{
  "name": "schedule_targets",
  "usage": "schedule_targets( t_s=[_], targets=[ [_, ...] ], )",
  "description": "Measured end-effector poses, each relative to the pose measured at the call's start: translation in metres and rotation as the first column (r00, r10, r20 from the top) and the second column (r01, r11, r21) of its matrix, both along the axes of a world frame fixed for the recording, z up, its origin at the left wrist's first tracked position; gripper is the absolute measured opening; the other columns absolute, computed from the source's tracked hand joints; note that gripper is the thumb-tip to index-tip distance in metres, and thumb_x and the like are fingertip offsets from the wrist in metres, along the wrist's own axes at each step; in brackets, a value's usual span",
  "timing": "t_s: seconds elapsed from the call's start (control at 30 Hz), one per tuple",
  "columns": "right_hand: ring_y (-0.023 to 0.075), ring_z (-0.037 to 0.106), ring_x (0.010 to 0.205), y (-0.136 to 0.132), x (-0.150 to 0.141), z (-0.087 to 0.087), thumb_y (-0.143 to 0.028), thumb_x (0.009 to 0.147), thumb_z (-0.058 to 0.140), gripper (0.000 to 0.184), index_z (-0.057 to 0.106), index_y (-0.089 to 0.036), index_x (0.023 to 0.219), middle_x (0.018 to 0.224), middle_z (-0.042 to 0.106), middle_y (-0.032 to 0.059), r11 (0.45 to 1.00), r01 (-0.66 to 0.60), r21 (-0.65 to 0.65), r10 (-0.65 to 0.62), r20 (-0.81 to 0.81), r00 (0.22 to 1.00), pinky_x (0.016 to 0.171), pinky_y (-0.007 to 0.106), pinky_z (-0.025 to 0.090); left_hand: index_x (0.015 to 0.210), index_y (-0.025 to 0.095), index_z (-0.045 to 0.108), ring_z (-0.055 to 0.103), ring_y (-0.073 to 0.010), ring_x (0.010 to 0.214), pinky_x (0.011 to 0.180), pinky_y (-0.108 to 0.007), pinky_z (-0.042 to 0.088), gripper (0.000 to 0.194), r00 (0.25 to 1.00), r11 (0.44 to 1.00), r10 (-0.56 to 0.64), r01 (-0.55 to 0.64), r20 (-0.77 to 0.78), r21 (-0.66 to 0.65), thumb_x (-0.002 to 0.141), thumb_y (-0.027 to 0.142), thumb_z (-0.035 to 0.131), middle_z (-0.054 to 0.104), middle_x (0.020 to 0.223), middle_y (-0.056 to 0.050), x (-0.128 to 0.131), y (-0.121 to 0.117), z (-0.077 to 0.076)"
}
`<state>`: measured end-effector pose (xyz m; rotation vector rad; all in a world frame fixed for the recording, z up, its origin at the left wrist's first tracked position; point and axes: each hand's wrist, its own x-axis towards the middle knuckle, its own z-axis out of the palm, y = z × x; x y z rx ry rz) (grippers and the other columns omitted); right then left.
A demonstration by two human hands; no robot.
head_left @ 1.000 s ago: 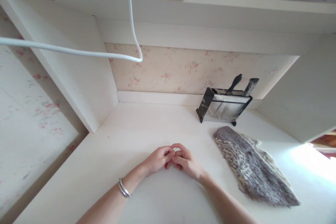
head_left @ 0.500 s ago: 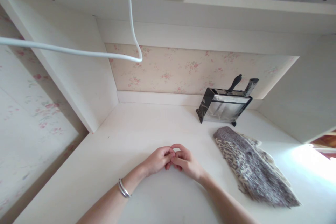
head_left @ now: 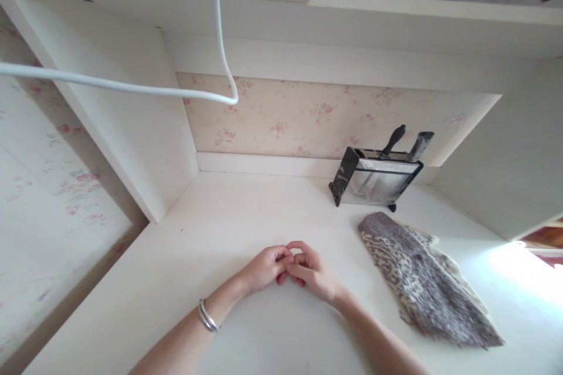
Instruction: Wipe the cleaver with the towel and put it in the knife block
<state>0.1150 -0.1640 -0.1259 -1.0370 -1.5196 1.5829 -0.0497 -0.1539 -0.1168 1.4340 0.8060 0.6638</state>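
While your curled left hand [head_left: 268, 266] and right hand [head_left: 318, 274] touch, any pinch unclear, a sweep could drag the cloth [head_left: 424, 278] to their right.

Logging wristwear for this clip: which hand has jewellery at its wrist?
The left hand: a silver bangle circles that arm near the wrist, while the right hand has a bare wrist.

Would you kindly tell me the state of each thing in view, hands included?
Left hand: curled, touching the right hand; anything held would be hidden.
Right hand: curled, index finger arched towards the left hand.
Silver bracelet: worn on the left wrist.
Black-framed holder: upright on the white counter, two handles sticking out.
Furry cloth: lying on the counter, apart from both hands.
White cable: sharply bent.
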Motion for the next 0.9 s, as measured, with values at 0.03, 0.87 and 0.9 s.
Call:
schedule_targets(
  t_s=[0.03, 0.87, 0.9],
  targets=[
    [0.0084, 0.044, 0.047, 0.0, 0.0, 0.0001, -0.034, 0.077, 0.06, 0.036, 0.048, -0.02, 0.108, 0.064, 0.064, -0.0003, 1.0, 0.0, -0.001, 0.0, -0.001, 1.0, 0.046, 0.02, 0.029, 0.075, 0.015, 0.049, 0.044, -0.0095, 0.053, 0.052, -0.023, 0.031, 0.036, 1.0, 1.0, 0.001, -0.001, -0.001, -0.001, 0.087, 0.049, 0.047, 0.054, 0.058, 0.002, 0.0001, 0.0, 0.0],
    [0.0083, 0.043, 0.047, -0.0008, -0.0007, 0.0005, -0.026, 0.079, 0.058, 0.03, 0.048, -0.019, 0.107, 0.062, 0.063, -0.0011, 1.0, -0.015, -0.001, 0.015, -0.024, 1.0, 0.045, 0.02, 0.027, 0.076, 0.015, 0.05, 0.045, -0.01, 0.053, 0.052, -0.023, 0.031, 0.036, 1.0, 1.0, 0.011, -0.011, -0.021, 0.006, 0.087, 0.05, 0.047, 0.053, 0.058, 0.002, 0.0007, 0.0007, -0.0035],
    [0.0084, 0.043, 0.047, -0.0007, -0.0005, 0.0006, -0.026, 0.079, 0.058, 0.03, 0.048, -0.02, 0.107, 0.061, 0.063, -0.0014, 1.0, -0.013, -0.002, 0.013, -0.019, 1.0, 0.045, 0.02, 0.028, 0.076, 0.015, 0.05, 0.045, -0.01, 0.053, 0.052, -0.023, 0.031, 0.036, 1.0, 1.0, 0.014, -0.014, -0.02, 0.007, 0.087, 0.05, 0.047, 0.053, 0.058, 0.002, 0.0005, 0.0006, -0.004]
  ],
)
